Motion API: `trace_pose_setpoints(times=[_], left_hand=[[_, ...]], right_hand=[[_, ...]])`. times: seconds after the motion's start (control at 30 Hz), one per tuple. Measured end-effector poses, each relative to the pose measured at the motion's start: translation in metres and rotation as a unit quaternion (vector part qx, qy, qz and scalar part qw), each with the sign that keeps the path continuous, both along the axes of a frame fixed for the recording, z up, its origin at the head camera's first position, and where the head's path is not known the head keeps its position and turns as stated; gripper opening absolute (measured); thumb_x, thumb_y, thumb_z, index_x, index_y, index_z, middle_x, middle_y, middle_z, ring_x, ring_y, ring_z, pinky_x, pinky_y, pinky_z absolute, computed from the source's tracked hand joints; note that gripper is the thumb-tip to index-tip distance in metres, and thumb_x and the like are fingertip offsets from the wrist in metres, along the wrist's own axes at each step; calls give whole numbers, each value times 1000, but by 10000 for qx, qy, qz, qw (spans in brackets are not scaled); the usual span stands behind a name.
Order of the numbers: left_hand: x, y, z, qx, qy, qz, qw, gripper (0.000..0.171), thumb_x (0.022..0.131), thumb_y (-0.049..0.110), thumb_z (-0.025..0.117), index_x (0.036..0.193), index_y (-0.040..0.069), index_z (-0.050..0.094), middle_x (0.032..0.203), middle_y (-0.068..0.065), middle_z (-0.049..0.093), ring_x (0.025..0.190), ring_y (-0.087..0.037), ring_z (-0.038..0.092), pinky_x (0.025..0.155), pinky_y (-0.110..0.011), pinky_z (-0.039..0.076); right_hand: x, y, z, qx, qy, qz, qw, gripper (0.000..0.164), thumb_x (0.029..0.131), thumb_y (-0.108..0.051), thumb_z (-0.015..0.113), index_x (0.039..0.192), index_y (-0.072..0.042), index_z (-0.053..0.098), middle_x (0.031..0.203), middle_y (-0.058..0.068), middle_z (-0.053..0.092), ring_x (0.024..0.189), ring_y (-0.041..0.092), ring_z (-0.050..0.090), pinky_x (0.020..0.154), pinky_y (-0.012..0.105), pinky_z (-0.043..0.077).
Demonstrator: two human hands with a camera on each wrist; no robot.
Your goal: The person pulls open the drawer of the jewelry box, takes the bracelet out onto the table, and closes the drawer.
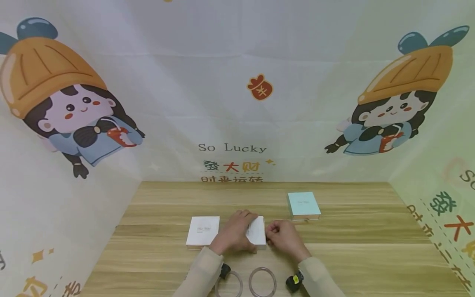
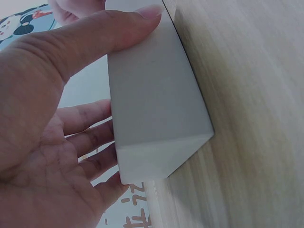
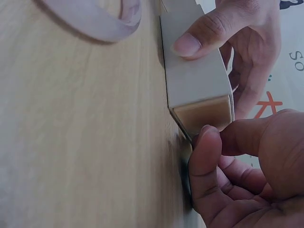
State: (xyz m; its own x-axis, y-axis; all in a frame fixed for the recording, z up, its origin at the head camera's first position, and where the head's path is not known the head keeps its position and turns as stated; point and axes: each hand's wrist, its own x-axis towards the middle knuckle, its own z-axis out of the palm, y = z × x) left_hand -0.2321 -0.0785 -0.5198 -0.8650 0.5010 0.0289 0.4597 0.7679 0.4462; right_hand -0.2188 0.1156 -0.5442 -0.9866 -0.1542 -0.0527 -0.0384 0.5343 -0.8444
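one white box (image 1: 259, 233), set on the wooden table (image 1: 356, 231), is gripped across by the thumb and fingers of the left hand (image 1: 235, 233). its brown right end (image 3: 204, 114) is pinched by the curled thumb and forefinger of the right hand (image 1: 285, 237), though the exact part grasped cannot be made out. a second white box (image 1: 202, 230) is placed to the left, a mint box (image 1: 303, 205) behind and rightward, two pale rings (image 1: 250, 282) nearer the front.

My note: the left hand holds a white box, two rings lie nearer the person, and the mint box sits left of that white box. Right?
One slip: the mint box sits right of that white box, not left, as the head view shows. The rest stands.
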Motion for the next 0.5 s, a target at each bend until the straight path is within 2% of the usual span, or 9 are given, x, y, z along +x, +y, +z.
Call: trace_pose_setpoints(times=[0.17, 0.33, 0.5], left_hand=[[0, 0, 0, 34, 41, -10, 10000, 95, 59, 28, 99, 142, 9, 57, 133, -5, 63, 117, -22, 54, 99, -37, 50], [-1, -2, -1, -110, -9, -45, 9999, 99, 60, 32, 99, 145, 8, 54, 137, -6, 61, 122, -23, 53, 103, -38, 49], [-3, -3, 3, -225, -360, -108, 9990, 109, 63, 39, 98, 152, 6, 46, 151, -9, 53, 137, -27, 48, 116, -42, 42]], right_hand=[[-3, -3, 1, 46, 35, 197, 9998, 13, 94, -4, 64, 84, -1, 71, 69, 2, 66, 54, 8, 59, 49, 22, 49], [-3, -2, 0, -61, -33, 227, 9997, 12, 95, -3, 63, 86, 0, 71, 71, 3, 66, 54, 9, 59, 49, 22, 51], [-3, 0, -5, 143, 163, 254, 9994, 9, 95, -5, 64, 89, -3, 70, 73, 1, 66, 58, 9, 59, 51, 20, 49]])
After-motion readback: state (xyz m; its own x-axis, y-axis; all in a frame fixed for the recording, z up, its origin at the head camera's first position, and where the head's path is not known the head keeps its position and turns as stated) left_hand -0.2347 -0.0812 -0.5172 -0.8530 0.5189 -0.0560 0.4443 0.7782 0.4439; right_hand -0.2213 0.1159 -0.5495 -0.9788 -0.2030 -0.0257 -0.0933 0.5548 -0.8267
